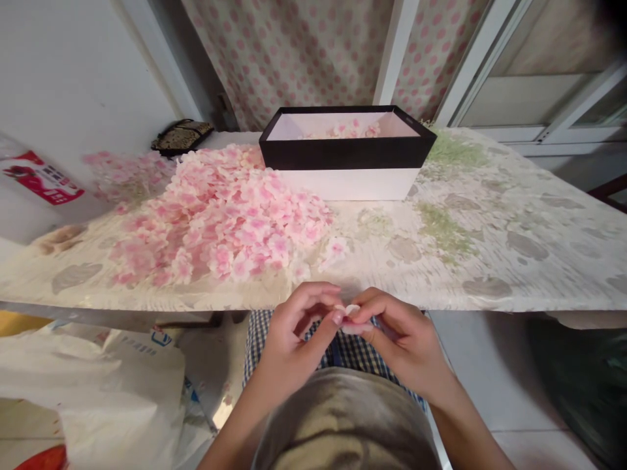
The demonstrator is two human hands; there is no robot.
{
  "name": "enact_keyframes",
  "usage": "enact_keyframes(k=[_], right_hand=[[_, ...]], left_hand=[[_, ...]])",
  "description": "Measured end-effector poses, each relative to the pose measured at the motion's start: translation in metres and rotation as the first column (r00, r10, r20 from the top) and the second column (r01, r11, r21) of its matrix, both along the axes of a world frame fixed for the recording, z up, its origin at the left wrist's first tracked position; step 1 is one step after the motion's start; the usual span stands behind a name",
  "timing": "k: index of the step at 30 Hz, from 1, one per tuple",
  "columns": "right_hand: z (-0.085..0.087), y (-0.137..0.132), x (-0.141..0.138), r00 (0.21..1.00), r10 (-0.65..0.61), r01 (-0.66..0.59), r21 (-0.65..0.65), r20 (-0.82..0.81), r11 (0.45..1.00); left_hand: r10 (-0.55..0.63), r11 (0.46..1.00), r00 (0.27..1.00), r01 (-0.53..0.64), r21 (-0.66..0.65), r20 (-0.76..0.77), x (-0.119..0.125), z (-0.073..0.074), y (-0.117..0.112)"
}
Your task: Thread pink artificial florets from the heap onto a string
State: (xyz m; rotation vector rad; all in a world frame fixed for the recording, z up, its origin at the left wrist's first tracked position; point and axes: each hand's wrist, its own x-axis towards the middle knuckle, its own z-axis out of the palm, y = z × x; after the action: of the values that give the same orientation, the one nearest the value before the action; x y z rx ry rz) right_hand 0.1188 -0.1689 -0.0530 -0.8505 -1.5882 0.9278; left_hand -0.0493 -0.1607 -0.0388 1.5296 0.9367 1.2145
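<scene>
Just in front of the table edge, above my lap, my left hand [308,323] and my right hand [392,323] meet at the fingertips. Between them they pinch a small pale pink artificial flower [351,311], partly covered by the fingers. A heap of pink artificial flowers [235,215] covers the table beyond my left hand. One loose flower [336,250] lies at the heap's right side, beyond the hands. Farther back stands a white box with a black rim [343,155], with more pink flowers [355,128] inside.
Green sprigs [443,228] lie on the patterned tablecloth [509,261] to the right. A dark patterned pouch [182,137] sits at the back left. Below the table on the left is a white plastic bag [122,391]. A polka-dot curtain [304,59] hangs behind the box.
</scene>
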Motion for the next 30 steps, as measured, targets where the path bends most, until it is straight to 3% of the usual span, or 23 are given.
enact_keyframes(k=[6,10,17,21,24,26,28,30], right_hand=[[-0.002,0.001,0.000,0.996,-0.045,0.037,0.086,0.083,0.996],[-0.003,0.001,0.000,0.994,-0.052,0.044,0.075,0.101,0.996],[-0.015,-0.004,-0.002,0.986,-0.117,0.120,-0.018,0.115,0.993],[-0.015,-0.006,0.002,0.988,-0.072,0.072,0.005,0.135,0.997],[-0.015,-0.007,0.006,0.990,-0.108,0.105,0.036,0.095,0.994],[-0.017,-0.008,0.009,0.991,-0.124,0.124,0.014,0.047,0.992],[-0.019,-0.008,0.010,0.994,-0.111,0.110,-0.016,-0.009,0.994],[-0.020,-0.009,0.010,0.995,-0.099,0.098,-0.032,-0.032,0.995]], left_hand=[[0.070,0.997,0.997,-0.070,-0.014,0.035,0.001,-0.003,-0.002],[0.093,0.996,0.996,-0.093,0.009,0.015,0.001,-0.006,-0.003],[0.132,0.963,0.968,-0.075,0.259,-0.212,0.003,-0.004,-0.010],[0.123,0.941,0.952,-0.023,0.339,-0.279,0.004,0.003,-0.013],[0.294,0.922,0.920,-0.202,0.330,-0.259,0.000,0.006,0.001],[0.458,0.853,0.852,-0.343,0.393,-0.252,-0.004,0.006,0.020],[0.501,0.830,0.781,-0.313,0.461,-0.373,-0.007,0.006,0.042],[0.443,0.872,0.745,-0.228,0.433,-0.498,-0.008,0.006,0.062]])
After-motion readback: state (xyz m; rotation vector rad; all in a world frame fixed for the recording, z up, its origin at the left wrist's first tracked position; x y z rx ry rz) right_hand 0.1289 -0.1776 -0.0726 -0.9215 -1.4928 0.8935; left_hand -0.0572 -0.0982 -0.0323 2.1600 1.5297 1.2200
